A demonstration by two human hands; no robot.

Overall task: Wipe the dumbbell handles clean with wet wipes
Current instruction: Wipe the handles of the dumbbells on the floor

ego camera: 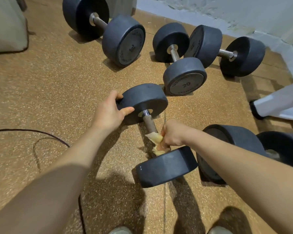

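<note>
head view: dumbbell (146, 122) near-to-far (slightly leftward), left fingers (127, 110) round weight (142, 97), right fingers (164, 144) round wipe (153, 138)

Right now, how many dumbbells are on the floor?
5: wiped dumbbell in the middle; far-left dumbbell, centre dumbbell, far-right dumbbell beyond; near-right dumbbell, partly hidden by the arm.

A speckled orange-brown rubber floor (49, 81) fills most of the view, with a thin straight seam (164, 208) running up from the bottom edge. A thin dark cable (41, 131) lies on it at the left, coming in from the frame's edge and curving into a loose loop. In the upper left corner stands a pale padded object (5, 27) with a dark lower edge. A whitish wall (243, 9) with a light grey base strip (269, 41) crosses the upper right. At the right edge a white frame (281, 102) rests on a black foot (255, 110).
</note>
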